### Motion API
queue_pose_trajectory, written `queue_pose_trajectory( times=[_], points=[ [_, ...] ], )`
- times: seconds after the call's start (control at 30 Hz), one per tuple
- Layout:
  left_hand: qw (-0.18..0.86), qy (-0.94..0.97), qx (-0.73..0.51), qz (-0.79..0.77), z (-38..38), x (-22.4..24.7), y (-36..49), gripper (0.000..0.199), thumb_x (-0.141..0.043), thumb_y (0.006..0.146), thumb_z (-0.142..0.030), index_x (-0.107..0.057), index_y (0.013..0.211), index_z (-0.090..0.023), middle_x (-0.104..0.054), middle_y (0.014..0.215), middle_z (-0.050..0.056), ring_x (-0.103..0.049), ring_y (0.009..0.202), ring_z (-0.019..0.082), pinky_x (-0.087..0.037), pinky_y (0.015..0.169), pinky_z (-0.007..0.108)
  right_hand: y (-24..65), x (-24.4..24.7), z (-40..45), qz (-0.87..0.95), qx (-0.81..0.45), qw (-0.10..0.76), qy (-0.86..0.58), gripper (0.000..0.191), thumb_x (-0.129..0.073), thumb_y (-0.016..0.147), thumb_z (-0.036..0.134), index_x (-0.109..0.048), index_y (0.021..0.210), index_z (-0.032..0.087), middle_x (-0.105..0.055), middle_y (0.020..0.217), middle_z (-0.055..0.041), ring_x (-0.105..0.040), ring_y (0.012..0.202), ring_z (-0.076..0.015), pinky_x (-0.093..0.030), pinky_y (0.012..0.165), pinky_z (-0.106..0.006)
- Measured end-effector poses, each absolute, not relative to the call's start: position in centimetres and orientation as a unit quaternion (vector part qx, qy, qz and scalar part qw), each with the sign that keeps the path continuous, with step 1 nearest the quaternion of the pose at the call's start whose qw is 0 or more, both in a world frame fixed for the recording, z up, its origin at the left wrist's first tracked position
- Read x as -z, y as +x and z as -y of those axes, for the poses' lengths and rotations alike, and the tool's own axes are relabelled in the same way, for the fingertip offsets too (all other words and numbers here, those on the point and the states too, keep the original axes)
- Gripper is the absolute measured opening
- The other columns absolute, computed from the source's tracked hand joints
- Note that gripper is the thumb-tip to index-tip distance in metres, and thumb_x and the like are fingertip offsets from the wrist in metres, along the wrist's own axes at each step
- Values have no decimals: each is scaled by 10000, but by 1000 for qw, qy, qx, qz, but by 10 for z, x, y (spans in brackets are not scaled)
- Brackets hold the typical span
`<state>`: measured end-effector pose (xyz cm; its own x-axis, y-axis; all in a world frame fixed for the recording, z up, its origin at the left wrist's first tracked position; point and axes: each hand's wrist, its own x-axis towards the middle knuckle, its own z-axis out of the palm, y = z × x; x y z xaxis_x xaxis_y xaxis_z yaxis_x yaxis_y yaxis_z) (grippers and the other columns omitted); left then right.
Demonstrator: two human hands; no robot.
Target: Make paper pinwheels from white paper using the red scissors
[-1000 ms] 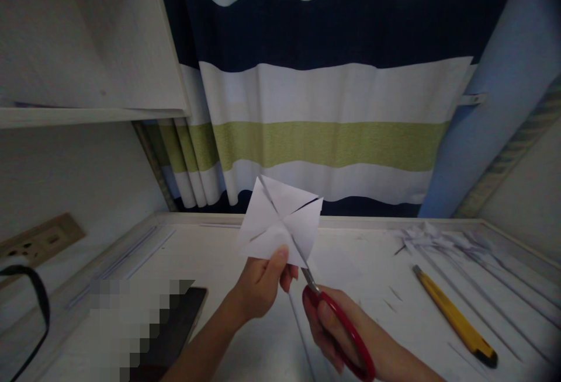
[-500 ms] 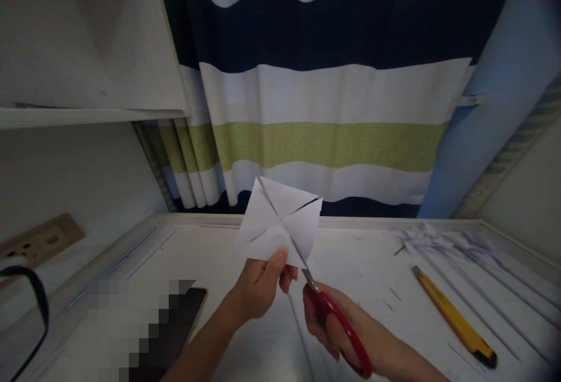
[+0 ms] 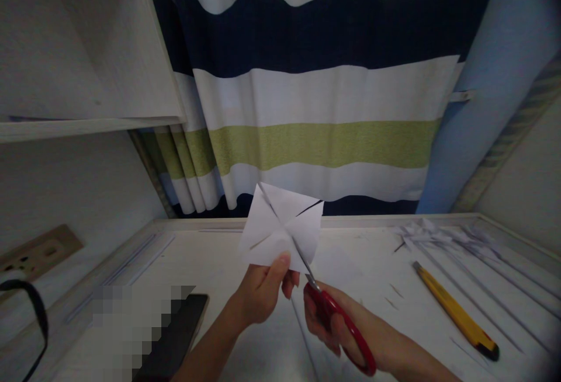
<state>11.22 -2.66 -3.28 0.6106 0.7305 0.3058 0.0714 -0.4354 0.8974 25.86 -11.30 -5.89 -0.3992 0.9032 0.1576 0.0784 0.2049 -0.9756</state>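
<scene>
My left hand [image 3: 265, 288] pinches the lower edge of a white square of paper [image 3: 272, 218], thumb on top. Slits run in the paper from its corners toward the middle. In my right hand [image 3: 328, 318] are red-handled scissors [image 3: 357, 341], with fingers in the loops. Their blades lie along the slit at the paper's lower right corner, pointing up and left to near the middle. How far the blades are apart is hard to tell.
A yellow cutter [image 3: 456, 309] lies at the right, below a pile of white paper strips [image 3: 438, 236]. A dark phone [image 3: 177, 335] is at the left, near a wall socket [image 3: 48, 247] and a black cable [image 3: 41, 306]. A striped curtain [image 3: 324, 145] hangs behind.
The scissor blades reach further into the slit toward the paper's middle. Both hands and the paper sit slightly lower in view, and the camera view has tilted a little.
</scene>
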Motion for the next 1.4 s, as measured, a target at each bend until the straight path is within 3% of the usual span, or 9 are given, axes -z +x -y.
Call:
queue_pose_trajectory(
  times=[0.4, 0.9, 1.1, 1.3, 1.4],
  points=[
    [481, 753, -371, -253, 25, 36, 115, 448, -324, 833, -390, -458, 465, -171, -428, 397, -16, -455, 430, 112, -391, 503, 228, 254, 49, 112, 633, -523, 413, -394, 558, -304, 678, 725, -364, 725, 172, -360, 556, 54, -302, 395, -50, -262, 355, -184],
    [481, 758, -357, -257, 28, 32, 113, 473, -312, 836, -405, -424, 436, -178, -437, 425, -3, -460, 456, 115, -391, 510, 225, 258, 71, 115, 595, -573, 422, -374, 488, -339, 753, 639, -397, 834, 161, -344, 500, 84, -286, 383, -46, -244, 353, -165],
    [481, 758, -363, -250, 27, 32, 114, 474, -316, 825, -424, -421, 434, -178, -434, 430, -5, -457, 453, 111, -385, 501, 220, 259, 74, 110, 611, -557, 429, -365, 523, -392, 687, 679, -405, 757, 161, -356, 523, 74, -290, 406, -42, -262, 378, -167],
    [482, 766, -347, -246, 25, 34, 112, 451, -318, 832, -392, -442, 457, -175, -440, 428, -10, -460, 465, 115, -382, 537, 227, 255, 44, 105, 621, -556, 411, -370, 604, -434, 562, 754, -363, 729, 178, -359, 536, 69, -280, 435, -48, -246, 407, -186],
    [482, 771, -333, -248, 25, 34, 112, 454, -317, 832, -391, -436, 450, -176, -449, 434, -7, -466, 478, 118, -383, 558, 233, 252, 36, 105, 626, -544, 421, -367, 618, -404, 578, 760, -381, 756, 169, -350, 538, 68, -264, 434, -48, -235, 407, -188]
  ],
)
